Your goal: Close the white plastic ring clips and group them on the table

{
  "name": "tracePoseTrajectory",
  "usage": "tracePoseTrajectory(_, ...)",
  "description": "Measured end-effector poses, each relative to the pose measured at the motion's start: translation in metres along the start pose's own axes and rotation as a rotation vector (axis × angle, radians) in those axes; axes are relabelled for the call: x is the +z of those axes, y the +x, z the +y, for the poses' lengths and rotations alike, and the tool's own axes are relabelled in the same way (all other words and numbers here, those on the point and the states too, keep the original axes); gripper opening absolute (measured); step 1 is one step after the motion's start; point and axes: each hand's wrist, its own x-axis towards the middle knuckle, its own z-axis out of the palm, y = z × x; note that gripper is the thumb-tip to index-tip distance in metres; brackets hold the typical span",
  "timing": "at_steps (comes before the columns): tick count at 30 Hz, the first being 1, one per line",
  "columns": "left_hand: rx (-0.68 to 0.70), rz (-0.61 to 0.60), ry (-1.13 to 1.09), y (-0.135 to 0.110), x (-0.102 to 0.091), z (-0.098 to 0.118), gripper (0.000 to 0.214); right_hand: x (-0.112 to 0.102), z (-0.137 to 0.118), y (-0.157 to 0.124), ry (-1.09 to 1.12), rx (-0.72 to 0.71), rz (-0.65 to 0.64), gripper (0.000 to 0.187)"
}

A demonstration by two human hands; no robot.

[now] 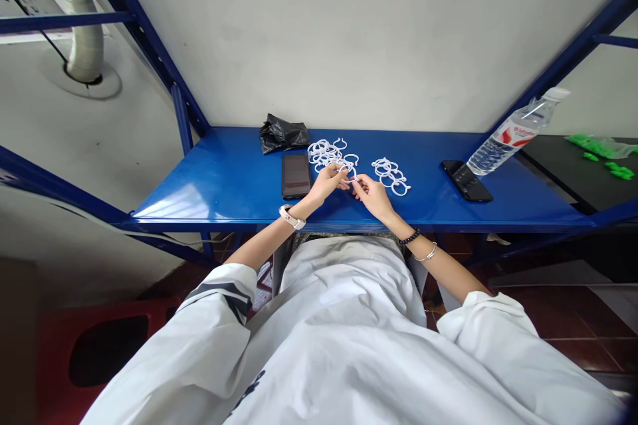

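Note:
My left hand (329, 182) and my right hand (369, 194) meet near the front of the blue table, both closed on one white plastic ring (351, 179). The left fingers pinch its left side, and the right thumb and fingers grip its right side. Just beyond my left hand lies a heap of similar white open rings (323, 151), with small knobs at their ends. A smaller group of white rings (391, 176) rests to the right of my right hand. Fingers partly hide the held ring.
A dark tablet-like device (296, 176) lies left of my hands, with a crumpled black plastic bag (282, 133) behind it. At the right of the blue table (234, 172) are a black phone (466, 180) and a water bottle (516, 136). Green pieces (618, 171) lie on a dark surface beyond the frame.

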Motion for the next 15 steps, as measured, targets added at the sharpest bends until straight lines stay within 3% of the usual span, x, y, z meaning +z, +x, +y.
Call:
tracePoseTrajectory(5, 0.004, -0.041, 0.029, -0.0010, -0.0004, 0.0004, 0.019, 0.0001, -0.0002, -0.0004, -0.068, -0.042, 0.007, 0.036)
tracePoseTrajectory(15, 0.154, -0.155, 0.122, -0.0015, -0.0031, -0.0042, 0.045, -0.0023, -0.0041, -0.0017, -0.111, -0.075, 0.025, 0.046)
